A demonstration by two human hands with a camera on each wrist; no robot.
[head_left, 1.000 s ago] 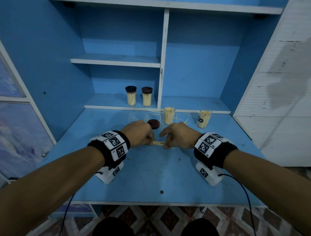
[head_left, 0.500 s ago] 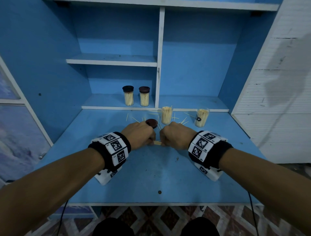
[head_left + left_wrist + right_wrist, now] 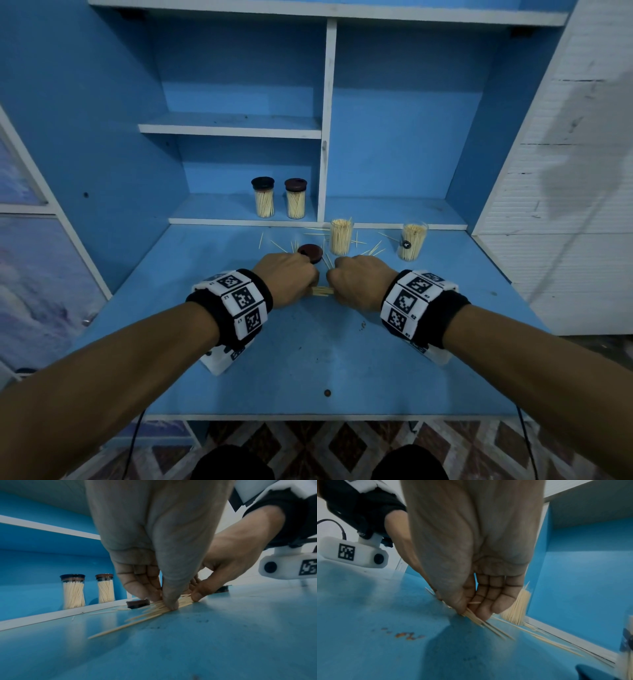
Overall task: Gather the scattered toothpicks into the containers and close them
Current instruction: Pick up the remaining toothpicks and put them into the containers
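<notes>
A small bundle of toothpicks [image 3: 323, 291] lies on the blue desk between my two hands. My left hand [image 3: 291, 282] pinches one end of the bundle [image 3: 154, 613] against the desk with thumb and fingers. From the other side, my right hand [image 3: 356, 282] pinches the bundle [image 3: 476, 618]. Two open clear containers full of toothpicks stand behind: one [image 3: 340, 237] in the middle, one [image 3: 412, 241] to the right. A dark lid [image 3: 310, 253] lies flat just beyond my left hand. Loose toothpicks [image 3: 371, 248] are scattered around the middle container.
Two lidded toothpick containers [image 3: 263, 202] [image 3: 296, 202] stand on the low shelf at the back. A white divider [image 3: 329, 120] splits the blue cabinet. A white wall panel [image 3: 561, 205] closes the right side. The desk's front edge [image 3: 325, 417] is near me.
My hands have come closer together, squeezing the toothpicks into a shorter, tighter bundle. My head has moved slightly, shifting the view.
</notes>
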